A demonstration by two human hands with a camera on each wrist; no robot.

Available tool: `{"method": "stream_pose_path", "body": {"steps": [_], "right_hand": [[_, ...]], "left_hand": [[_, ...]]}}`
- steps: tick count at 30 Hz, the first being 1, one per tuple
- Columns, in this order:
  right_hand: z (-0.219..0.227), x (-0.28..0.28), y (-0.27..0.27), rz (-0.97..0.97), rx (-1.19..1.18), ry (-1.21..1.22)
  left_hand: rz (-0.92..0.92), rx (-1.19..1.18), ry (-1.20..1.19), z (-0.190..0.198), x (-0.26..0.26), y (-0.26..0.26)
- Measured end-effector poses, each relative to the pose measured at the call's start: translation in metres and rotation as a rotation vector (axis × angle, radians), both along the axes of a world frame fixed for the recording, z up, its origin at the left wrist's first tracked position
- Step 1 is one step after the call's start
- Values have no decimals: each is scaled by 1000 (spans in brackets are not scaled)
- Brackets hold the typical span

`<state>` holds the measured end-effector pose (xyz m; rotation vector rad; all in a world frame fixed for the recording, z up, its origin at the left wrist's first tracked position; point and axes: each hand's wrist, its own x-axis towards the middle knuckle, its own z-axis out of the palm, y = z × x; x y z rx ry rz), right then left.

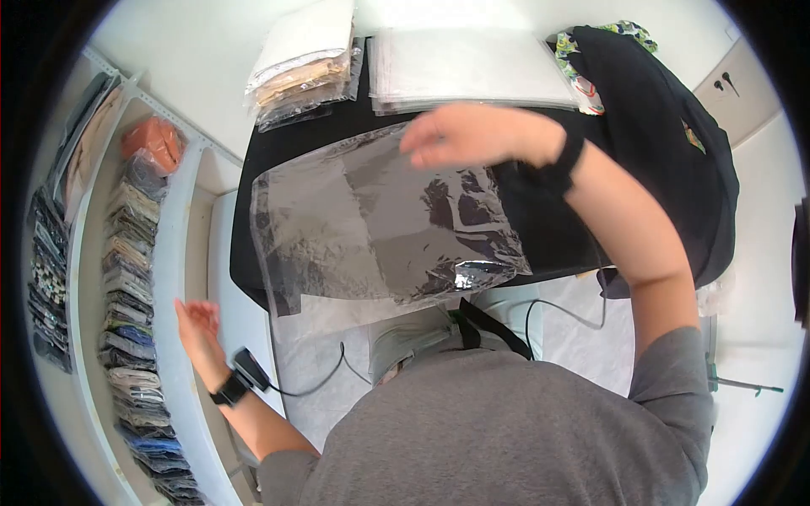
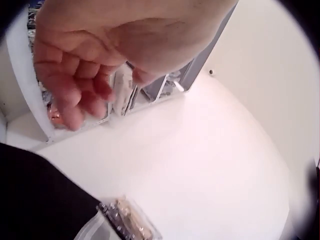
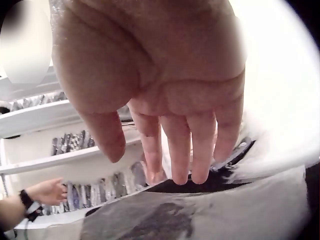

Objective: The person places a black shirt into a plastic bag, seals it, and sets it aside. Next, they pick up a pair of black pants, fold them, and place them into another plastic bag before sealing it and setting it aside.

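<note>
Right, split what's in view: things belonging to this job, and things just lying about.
Likely in the job:
clear plastic, spread on the black tabletop near the right hand
flat translucent stack behind it, perhaps supplies

Apparently lying about:
dark cloth heaped at the right
orange packet and wrapped bundles on the shelving
wrapped pile, back left, role unclear

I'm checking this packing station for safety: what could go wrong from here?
The clear plastic bag overhangs the front edge of the black table, and neither the left hand nor the right hand grips it, so it might slide off. The slack cable at the left wrist could snag as that arm moves. The stack of bagged garments has uneven layers and might slip if bumped.
</note>
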<state>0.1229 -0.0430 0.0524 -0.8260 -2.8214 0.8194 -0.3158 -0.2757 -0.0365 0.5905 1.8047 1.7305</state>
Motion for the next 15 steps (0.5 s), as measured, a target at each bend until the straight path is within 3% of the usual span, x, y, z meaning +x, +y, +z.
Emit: {"method": "stream_pose_path", "body": {"steps": [2,5,6,8,9,11,12,14,15], "right_hand": [[5,-24,38,-84,-4,-106],[-28,-72,91,-45,-41,-118],[-36,-90,97,-35,-40,-138],[-52,-118,105,-6,8,-177],[-60,-131,108,-58,23,-259],[-77,-144,116,-114,79,-344],[-74,-144,111,-110,79,-348],[-60,-136,95,-178,-114,-408],[-53,-132,91,-185,-105,-416]], "left_hand": [[-115,-29,22,-18,22,-31],[-409,-187,94,-39,100,-59],[-598,-212,-67,-48,117,-66],[-1017,-439,-72,-57,145,-59],[-1010,-433,-76,-58,164,-55],[-896,-297,-440,-61,194,-45],[-893,-294,-445,-69,193,-40],[-944,-58,-676,-90,190,-28],[-950,-55,-681,-82,193,-23]]}}
